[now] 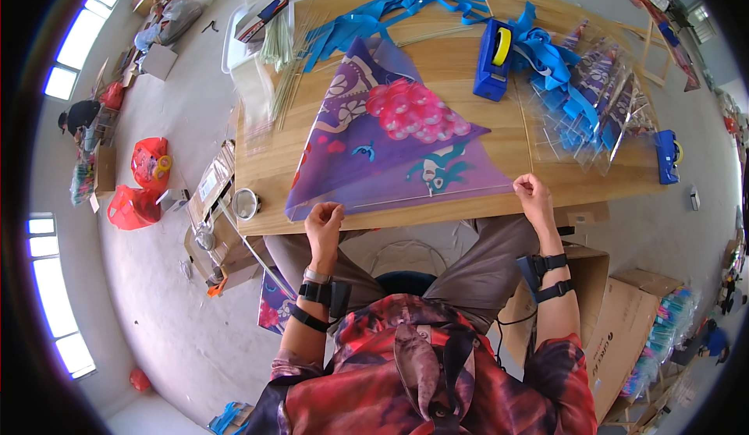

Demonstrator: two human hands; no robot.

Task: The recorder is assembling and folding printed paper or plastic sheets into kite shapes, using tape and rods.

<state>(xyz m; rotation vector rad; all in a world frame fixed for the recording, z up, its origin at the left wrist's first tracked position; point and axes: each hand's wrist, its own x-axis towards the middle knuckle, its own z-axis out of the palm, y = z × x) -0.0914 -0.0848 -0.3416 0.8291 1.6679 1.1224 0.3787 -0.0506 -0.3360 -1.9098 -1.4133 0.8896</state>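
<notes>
A purple triangular kite sail (374,150) of thin fabric, printed with pink bubbles and a blue-and-white sea creature, lies spread on the wooden table in front of me. A thin white rod (433,195) runs along its near edge. My right hand (533,193) is closed in a pinch at the right end of that edge. At the left end, near the corner, my left hand (324,220) has its fingers curled shut against the fabric's edge. What exactly lies between the fingertips of either hand is too small to see clearly.
Blue ribbons (398,6) and thin sticks (290,84) lie across the table's (577,189) far side. A blue tape dispenser (491,60) stands right of the sail, by packed clear bags (597,99). A tape roll (246,203) sits at the left edge. Cardboard boxes (624,326) stand lower right.
</notes>
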